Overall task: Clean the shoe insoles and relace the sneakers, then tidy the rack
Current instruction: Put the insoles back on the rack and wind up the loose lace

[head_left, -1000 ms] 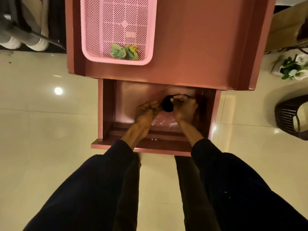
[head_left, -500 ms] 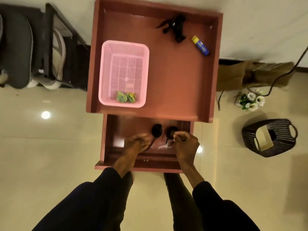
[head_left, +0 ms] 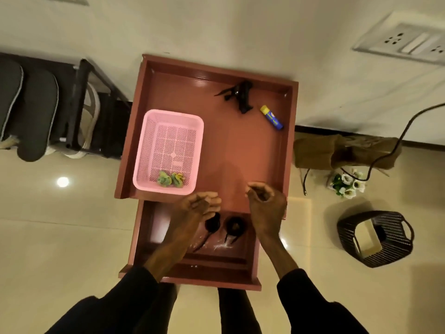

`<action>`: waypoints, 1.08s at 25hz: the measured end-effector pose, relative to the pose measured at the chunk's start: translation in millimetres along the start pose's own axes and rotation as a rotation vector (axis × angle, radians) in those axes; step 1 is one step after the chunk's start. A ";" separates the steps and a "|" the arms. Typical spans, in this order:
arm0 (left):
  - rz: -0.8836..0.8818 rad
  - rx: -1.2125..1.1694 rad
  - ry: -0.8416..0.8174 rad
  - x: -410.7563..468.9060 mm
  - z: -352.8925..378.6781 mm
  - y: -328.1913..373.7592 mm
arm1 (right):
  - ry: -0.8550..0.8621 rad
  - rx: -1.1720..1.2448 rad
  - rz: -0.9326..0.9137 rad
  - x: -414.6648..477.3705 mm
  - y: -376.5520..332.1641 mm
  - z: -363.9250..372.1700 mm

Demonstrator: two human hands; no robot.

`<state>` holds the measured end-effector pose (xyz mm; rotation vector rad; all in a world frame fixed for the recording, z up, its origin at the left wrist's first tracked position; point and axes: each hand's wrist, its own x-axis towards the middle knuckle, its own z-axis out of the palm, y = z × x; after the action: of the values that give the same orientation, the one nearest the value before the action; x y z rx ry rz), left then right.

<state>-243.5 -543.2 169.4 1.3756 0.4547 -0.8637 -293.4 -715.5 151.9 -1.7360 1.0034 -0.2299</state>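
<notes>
Two rolled black laces [head_left: 234, 226] lie side by side at the far end of the open drawer [head_left: 192, 280], their loose tails trailing toward the near side across a pale scuffed patch. The left hand [head_left: 198, 206] hovers just above the left roll, fingers relaxed and lying together, holding nothing. The right hand [head_left: 265, 201] hangs over the near rim of the cabinet top [head_left: 240, 153], fingers curled in with the thumb close to the forefinger; I can see nothing in it. To the left on that top sits a pink basket [head_left: 163, 189] with two green scrub pads [head_left: 171, 178] in its near end.

The likely trouble is those tails (they are not tucked in): if the drawer gets pushed shut carelessly, a tail could catch under the cabinet edge, or a roll could come undone. The sneakers wait on the shoe rack [head_left: 77, 104], far left.
</notes>
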 end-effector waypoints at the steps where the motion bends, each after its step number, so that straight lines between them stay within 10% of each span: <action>1: 0.029 -0.014 -0.007 6.2 7.9 8.1 | -0.015 -0.007 -0.020 18.5 -7.8 -2.5; 9: 0.186 -0.020 0.104 82.8 71.0 77.1 | -0.113 -0.246 -0.231 165.4 -49.1 3.6; 17: 0.690 0.641 0.507 174.4 99.5 124.3 | -0.192 -0.692 -0.532 231.5 -37.9 3.0; 27: 0.632 1.092 0.521 206.4 102.3 126.5 | -0.219 -0.843 -0.402 210.3 -24.9 20.8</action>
<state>-39.2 -700.5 119.0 2.5824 -0.1467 -0.1548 -136.6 -849.5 99.8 -2.6610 0.6014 0.1645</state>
